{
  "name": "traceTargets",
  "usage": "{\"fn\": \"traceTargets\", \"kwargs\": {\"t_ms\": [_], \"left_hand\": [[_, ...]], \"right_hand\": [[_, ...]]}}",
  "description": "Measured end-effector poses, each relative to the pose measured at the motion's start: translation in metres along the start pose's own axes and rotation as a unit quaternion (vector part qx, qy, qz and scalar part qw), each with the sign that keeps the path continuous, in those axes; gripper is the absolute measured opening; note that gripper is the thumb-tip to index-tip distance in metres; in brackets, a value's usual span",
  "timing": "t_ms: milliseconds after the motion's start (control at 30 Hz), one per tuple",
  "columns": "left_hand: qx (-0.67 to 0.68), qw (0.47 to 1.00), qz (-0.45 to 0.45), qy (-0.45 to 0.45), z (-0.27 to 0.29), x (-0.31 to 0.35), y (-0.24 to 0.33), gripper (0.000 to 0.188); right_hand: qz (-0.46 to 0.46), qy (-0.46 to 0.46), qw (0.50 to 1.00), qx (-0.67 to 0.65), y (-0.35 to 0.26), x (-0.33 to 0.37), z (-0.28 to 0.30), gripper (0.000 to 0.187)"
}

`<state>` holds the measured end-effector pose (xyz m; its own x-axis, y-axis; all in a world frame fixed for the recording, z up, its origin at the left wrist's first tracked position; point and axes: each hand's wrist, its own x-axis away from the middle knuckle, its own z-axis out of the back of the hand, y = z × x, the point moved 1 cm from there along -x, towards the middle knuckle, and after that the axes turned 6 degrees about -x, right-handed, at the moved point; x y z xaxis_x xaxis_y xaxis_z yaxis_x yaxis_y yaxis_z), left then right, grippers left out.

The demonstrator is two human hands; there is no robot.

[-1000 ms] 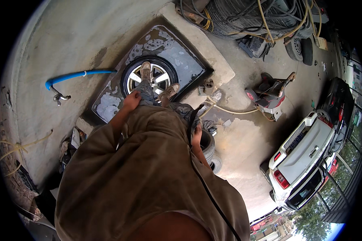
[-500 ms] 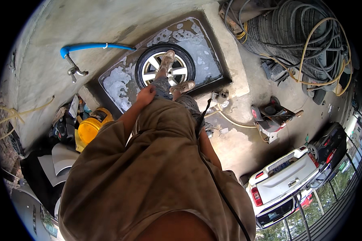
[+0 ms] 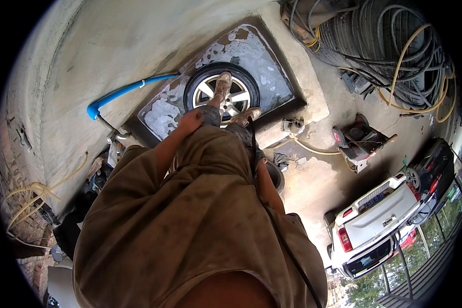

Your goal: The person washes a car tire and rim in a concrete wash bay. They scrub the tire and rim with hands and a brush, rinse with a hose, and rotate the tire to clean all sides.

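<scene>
A car wheel with a silver rim lies flat in a shallow basin of foamy water. My brown shoe stands across the rim, and my other shoe is at the wheel's near right edge. My left hand is closed against my left trouser leg, above the near edge of the wheel; whatever its fingers may grip is hidden. Beside my right leg, my right hand is low and mostly hidden by clothing, so its fingers do not show. A dark round object lies next to it.
A blue pipe and metal tap run along the wall at left. At upper right, hoses lie coiled over stacked tyres. A small red-and-black wheeled machine stands at right, with a white vehicle behind it.
The view has turned, shifting the basin and wheel slightly right and down. The yellow bucket has gone from sight, and the dark round object now shows by my right forearm. Both hands keep about the same pose.
</scene>
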<state>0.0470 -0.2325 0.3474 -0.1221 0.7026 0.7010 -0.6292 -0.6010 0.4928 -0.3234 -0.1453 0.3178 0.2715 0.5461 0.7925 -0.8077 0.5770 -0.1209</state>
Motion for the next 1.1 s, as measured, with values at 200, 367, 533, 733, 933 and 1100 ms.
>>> {"fn": "traceTargets", "kwargs": {"t_ms": [200, 367, 533, 733, 933, 1100], "left_hand": [[-0.005, 0.999, -0.024, -0.033, 0.039, -0.028, 0.014, 0.033], [0.015, 0.999, -0.036, -0.034, 0.049, -0.041, 0.019, 0.034], [-0.004, 0.999, -0.039, -0.038, 0.051, -0.048, 0.012, 0.035], [-0.02, 0.999, -0.034, -0.034, 0.054, -0.045, -0.015, 0.035], [-0.011, 0.997, -0.052, -0.053, 0.05, -0.05, -0.017, 0.034], [-0.044, 0.996, -0.041, -0.059, 0.056, -0.053, 0.005, 0.033]], "right_hand": [[-0.024, 0.008, 1.0, 0.014, -0.022, 0.002, -0.004, 0.053], [-0.043, 0.011, 0.998, 0.034, -0.031, 0.006, -0.003, 0.055], [-0.065, 0.019, 0.996, 0.052, -0.041, 0.003, -0.007, 0.057], [-0.068, 0.035, 0.997, 0.023, -0.058, 0.005, 0.003, 0.055], [-0.103, 0.047, 0.99, -0.087, -0.032, 0.007, -0.004, 0.042], [-0.032, 0.043, 0.995, 0.082, -0.023, 0.004, -0.019, 0.043]]}}
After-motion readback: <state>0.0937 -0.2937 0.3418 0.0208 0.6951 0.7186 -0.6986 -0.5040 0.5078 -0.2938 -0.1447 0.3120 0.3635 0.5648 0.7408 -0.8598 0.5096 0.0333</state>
